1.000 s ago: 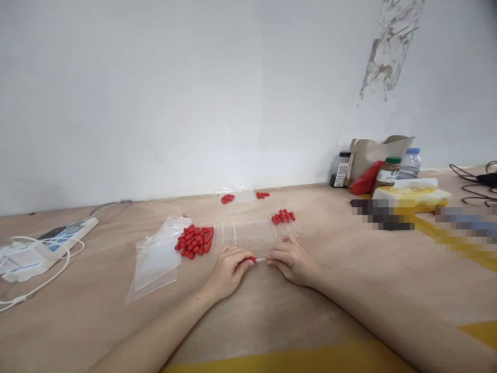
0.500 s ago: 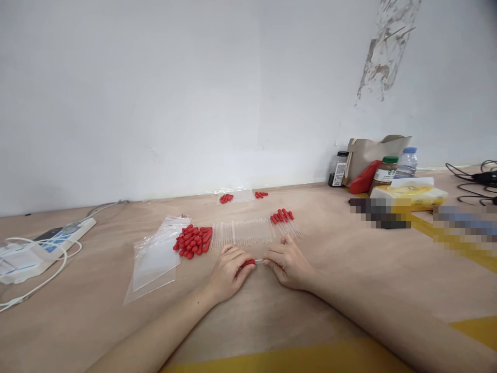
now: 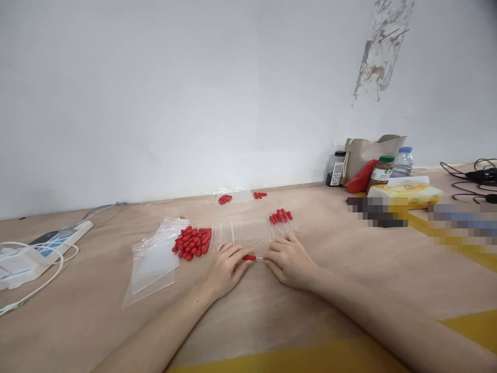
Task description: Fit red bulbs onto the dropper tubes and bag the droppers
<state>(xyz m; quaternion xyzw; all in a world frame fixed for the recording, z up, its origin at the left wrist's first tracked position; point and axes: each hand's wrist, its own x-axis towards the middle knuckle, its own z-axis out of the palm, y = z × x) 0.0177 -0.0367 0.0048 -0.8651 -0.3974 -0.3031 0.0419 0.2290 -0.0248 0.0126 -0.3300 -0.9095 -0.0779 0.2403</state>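
My left hand (image 3: 229, 267) pinches a red rubber dropper bulb (image 3: 249, 257) between thumb and fingers. A short clear length of glass dropper tube (image 3: 259, 258) shows between the bulb and my right hand (image 3: 289, 261), whose closed fingers grip the tube and hide its far part. Bulb and tube lie in one line, end to end. Just beyond my hands lies a row of clear tubes (image 3: 248, 231). Left of the row sits a pile of red bulbs (image 3: 193, 242). At the row's right end, several droppers with red bulbs fitted (image 3: 281, 216) lie side by side.
Clear plastic bags (image 3: 155, 259) lie left of the pile. More red bulbs (image 3: 225, 199) rest on a bag by the wall. A power strip (image 3: 46, 254) with white cables is at far left. Bottles, a jar (image 3: 382, 170) and a tissue pack (image 3: 406, 194) stand at back right.
More of the red bulb shows at my left fingertips, and those fingers look a little looser around it. Both hands keep nearly the same place; the view has shifted slightly.
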